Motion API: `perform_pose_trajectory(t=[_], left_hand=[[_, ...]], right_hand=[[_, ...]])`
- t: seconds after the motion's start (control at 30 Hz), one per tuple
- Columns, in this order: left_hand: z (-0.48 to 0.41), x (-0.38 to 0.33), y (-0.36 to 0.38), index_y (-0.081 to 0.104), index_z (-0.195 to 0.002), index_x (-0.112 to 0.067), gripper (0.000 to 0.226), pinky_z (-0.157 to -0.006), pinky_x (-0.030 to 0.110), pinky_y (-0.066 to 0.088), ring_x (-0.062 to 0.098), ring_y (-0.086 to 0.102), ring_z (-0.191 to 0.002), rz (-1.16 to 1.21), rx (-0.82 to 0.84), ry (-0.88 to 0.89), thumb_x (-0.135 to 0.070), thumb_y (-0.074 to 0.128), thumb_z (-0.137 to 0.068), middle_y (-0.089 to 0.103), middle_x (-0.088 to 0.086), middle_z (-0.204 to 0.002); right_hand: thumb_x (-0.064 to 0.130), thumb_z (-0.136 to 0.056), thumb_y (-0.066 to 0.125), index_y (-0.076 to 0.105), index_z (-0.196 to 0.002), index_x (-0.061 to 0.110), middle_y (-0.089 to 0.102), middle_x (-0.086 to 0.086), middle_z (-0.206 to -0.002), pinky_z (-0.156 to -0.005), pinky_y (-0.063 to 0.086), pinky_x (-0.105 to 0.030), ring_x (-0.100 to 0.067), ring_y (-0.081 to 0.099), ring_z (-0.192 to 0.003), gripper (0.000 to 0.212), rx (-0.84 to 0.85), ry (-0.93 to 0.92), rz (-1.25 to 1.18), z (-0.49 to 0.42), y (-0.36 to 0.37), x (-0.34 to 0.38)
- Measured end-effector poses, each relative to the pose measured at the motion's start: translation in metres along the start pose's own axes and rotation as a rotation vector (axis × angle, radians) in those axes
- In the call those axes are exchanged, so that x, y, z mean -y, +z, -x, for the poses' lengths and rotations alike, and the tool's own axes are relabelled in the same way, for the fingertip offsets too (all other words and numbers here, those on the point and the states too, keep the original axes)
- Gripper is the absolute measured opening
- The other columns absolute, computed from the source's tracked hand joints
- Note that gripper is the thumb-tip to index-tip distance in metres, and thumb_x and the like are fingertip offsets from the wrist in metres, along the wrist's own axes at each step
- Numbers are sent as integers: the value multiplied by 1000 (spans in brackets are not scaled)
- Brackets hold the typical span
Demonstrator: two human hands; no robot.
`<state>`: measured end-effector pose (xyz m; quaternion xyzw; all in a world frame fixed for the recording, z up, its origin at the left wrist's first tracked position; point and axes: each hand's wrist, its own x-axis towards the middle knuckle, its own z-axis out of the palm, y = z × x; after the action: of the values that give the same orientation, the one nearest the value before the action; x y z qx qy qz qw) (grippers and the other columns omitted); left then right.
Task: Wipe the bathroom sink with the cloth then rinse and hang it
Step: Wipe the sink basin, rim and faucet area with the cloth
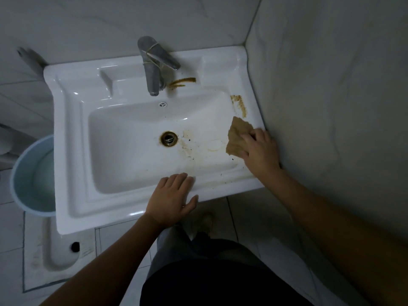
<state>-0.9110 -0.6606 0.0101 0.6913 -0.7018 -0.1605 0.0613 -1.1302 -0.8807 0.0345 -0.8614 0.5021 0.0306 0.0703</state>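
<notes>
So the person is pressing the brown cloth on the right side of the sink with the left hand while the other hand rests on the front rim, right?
Not quite: the head view shows the right hand pressing the brown cloth on the right side of the sink. The left hand rests on the front rim.

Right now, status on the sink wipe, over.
Right hand pressing cloth on sink's right rim. Left hand flat on front rim, empty. Brown stains remain by faucet, drain. Nothing blocking.
</notes>
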Motion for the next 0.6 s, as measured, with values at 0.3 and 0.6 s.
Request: perform_pose_trajectory(t=[0.3, 0.6], left_hand=[[-5, 2, -8, 54, -134, -20, 56, -103, 39, 44, 23, 55, -125, 83, 48, -29, -58, 37, -98, 58, 6, -138], [-59, 93, -64, 58, -132, -14, 59, -98, 41, 45, 29, 58, -120, 43, -85, -191, -54, 33, -98, 61, 10, -135]], right_hand=[[26, -88, 68, 53, -123, 15, 46, -15, -127, -80, 48, -39, -33, 50, -110, 40, 65, 98, -13, -47, -8, 21], [27, -91, 61, 51, -139, 19, 52, -12, -135, -100, 46, -37, -29, 51, -122, 49, -74, 200, -453, -61, -19, 63]])
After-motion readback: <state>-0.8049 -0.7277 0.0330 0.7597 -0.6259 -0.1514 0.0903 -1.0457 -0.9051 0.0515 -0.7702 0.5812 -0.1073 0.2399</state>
